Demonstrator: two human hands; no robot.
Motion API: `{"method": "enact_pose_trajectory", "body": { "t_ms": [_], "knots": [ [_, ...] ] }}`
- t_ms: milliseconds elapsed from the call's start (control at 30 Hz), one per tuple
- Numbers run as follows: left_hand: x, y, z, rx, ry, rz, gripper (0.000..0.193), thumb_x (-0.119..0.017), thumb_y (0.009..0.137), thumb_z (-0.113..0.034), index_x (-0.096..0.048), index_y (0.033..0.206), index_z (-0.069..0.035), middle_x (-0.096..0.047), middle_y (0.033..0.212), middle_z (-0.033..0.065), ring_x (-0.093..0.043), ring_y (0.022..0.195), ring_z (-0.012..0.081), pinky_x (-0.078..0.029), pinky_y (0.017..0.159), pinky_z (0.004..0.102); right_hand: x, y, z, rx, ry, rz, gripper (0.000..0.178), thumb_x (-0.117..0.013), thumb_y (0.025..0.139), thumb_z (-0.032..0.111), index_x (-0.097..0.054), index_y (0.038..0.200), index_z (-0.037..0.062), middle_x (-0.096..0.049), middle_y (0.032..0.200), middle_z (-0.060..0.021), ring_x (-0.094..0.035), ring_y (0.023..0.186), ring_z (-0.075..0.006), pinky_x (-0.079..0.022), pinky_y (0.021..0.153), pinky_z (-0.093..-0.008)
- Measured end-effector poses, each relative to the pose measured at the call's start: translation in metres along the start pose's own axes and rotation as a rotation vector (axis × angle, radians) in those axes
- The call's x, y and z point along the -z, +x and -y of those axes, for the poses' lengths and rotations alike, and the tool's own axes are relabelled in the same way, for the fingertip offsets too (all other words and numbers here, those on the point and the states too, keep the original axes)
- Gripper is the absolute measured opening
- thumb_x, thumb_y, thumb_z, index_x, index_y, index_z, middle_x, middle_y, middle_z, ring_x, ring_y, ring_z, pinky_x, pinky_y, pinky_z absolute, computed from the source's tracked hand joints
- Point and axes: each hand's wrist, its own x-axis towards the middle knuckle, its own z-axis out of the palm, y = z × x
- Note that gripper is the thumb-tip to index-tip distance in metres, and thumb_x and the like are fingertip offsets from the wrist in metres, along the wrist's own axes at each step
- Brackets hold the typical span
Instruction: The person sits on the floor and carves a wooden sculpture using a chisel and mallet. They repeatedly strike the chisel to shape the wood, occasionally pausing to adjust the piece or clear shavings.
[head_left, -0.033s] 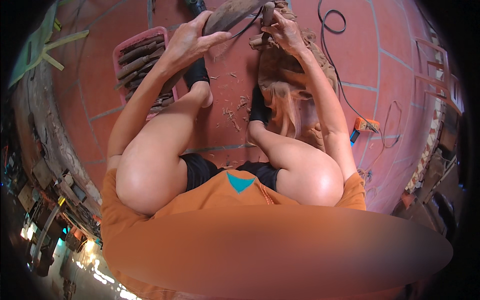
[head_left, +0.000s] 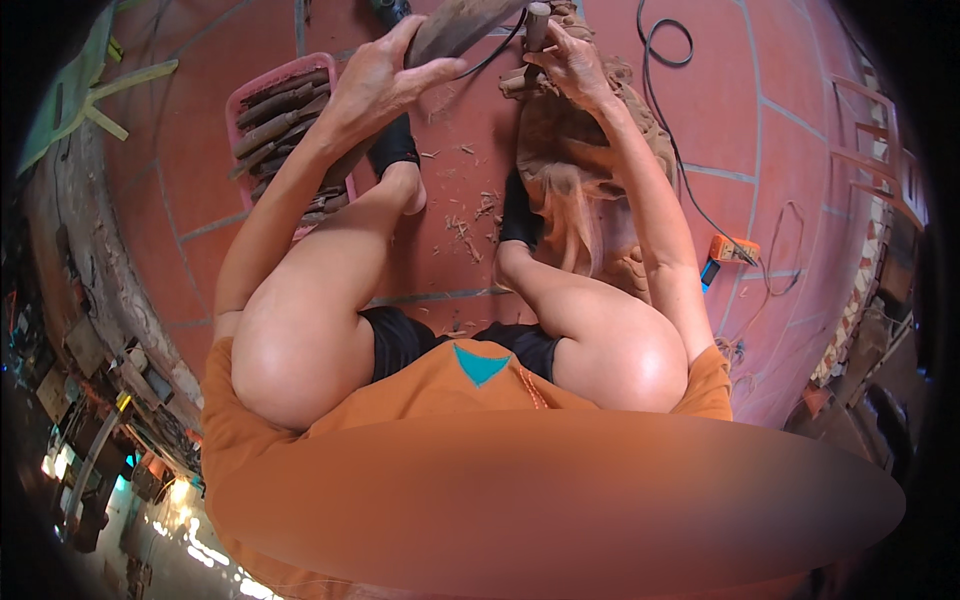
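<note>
At the upper edge, my left hand (head_left: 385, 85) grips a thick, curved piece of grey-brown wood (head_left: 462, 32). The thumb lies along the near side of the wood, and its far end runs out of view. Close by on the right, my right hand (head_left: 572, 68) is closed around a short, round wooden handle (head_left: 537, 30) that stands roughly upright. Whatever lies at the lower end of that handle is hidden. Just under this hand, a brown cloth (head_left: 560, 165) is draped in a heap, with a stubby wooden piece (head_left: 517, 82) at its edge.
A pink plastic basket (head_left: 236, 105) by my left leg holds several carved wooden pieces (head_left: 275, 125). Wood shavings (head_left: 462, 235) are scattered over the red tiled floor (head_left: 450, 265) between my feet. At right are a black cable (head_left: 648, 65), an orange device (head_left: 735, 249) and a red chair (head_left: 880, 130).
The round handle in my right hand has tipped very slightly, showing more of its end face. My left hand and the curved wood hold nearly the same place.
</note>
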Motion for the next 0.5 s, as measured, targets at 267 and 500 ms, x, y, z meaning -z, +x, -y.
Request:
{"method": "enact_pose_trajectory", "body": {
  "t_ms": [267, 500],
  "knots": [
    [-0.013, 0.007, 0.009, -0.037, 0.546, 0.052, 0.050, -0.073, 0.093, -0.043, -0.057, 0.120, -0.004, -0.060, 0.073, 0.0037, -0.058, 0.060, 0.0122, -0.047, 0.055, 0.0294, 0.002, 0.006, 0.001, -0.029, -0.067, -0.004, 0.029, -0.077, 0.091, 0.015, -0.060, 0.115, 0.0085, -0.074, 0.083, -0.0093, -0.072, 0.072, -0.0205, -0.051, 0.063, -0.0368],
    [-0.002, -0.009, 0.011, 0.188, -0.027, 0.085, 0.046, -0.075, 0.093, -0.040, -0.062, 0.121, -0.007, -0.054, 0.071, 0.0000, -0.051, 0.056, 0.0085, -0.042, 0.050, 0.0269, 0.005, 0.005, -0.001, -0.010, 0.056, 0.003, 0.029, -0.073, 0.094, 0.010, -0.059, 0.119, 0.0092, -0.072, 0.086, -0.0061, -0.063, 0.069, -0.0143, -0.050, 0.064, -0.0346]
  ]
}}
